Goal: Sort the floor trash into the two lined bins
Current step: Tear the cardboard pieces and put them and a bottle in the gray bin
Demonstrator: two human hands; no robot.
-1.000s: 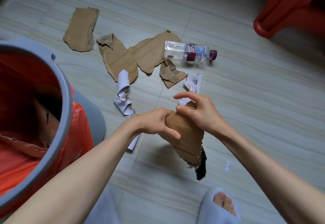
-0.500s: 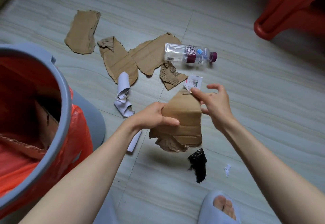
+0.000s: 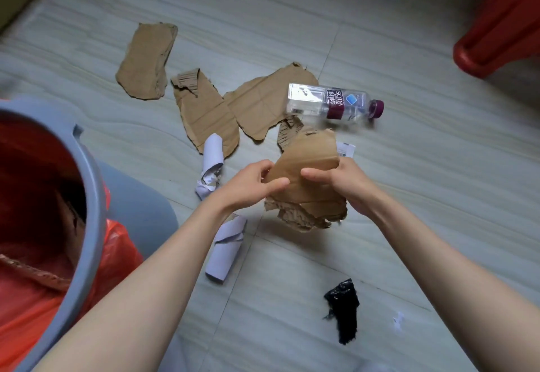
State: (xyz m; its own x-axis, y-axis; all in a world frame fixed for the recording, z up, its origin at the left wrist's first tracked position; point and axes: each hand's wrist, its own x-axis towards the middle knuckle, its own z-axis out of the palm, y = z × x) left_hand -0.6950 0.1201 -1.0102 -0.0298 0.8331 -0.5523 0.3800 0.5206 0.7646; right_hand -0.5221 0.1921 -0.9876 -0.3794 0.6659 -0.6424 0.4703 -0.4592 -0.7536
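1. Both my hands hold one torn cardboard piece (image 3: 309, 176) above the tiled floor (image 3: 409, 196); my left hand (image 3: 251, 184) pinches its left edge, thumb across the front face, and my right hand (image 3: 344, 184) curls around its right edge, thumb pressed on the front.
2. The cardboard piece stands roughly upright between the two grips, its ragged, peeled lower edge hanging below my fingers.
3. Just beyond my right grip lies a clear soda bottle (image 3: 330, 104) on its side, maroon cap pointing right, its base resting over a wide cardboard sheet (image 3: 263, 103).
4. Beyond my left grip another cardboard sheet (image 3: 204, 111) lies touching the wide one, and farther left a separate cardboard slab (image 3: 146, 62) lies apart.
5. A small corrugated scrap (image 3: 287, 132) and a printed paper slip (image 3: 346, 149) show past the top edge of the held piece.
6. A crumpled white paper roll (image 3: 211, 164) lies just left of my left grip; a second rolled white paper (image 3: 226, 249) lies under my left wrist.
7. Near my right forearm, a black plastic scrap (image 3: 344, 310) lies on the floor with a tiny white fragment (image 3: 397, 320) to its right.
8. Far left of my left grip stands a grey bin (image 3: 96, 225) lined with an orange bag (image 3: 117, 246), cardboard visible inside.
9. A red plastic stool (image 3: 496, 35) stands far beyond my right grip.
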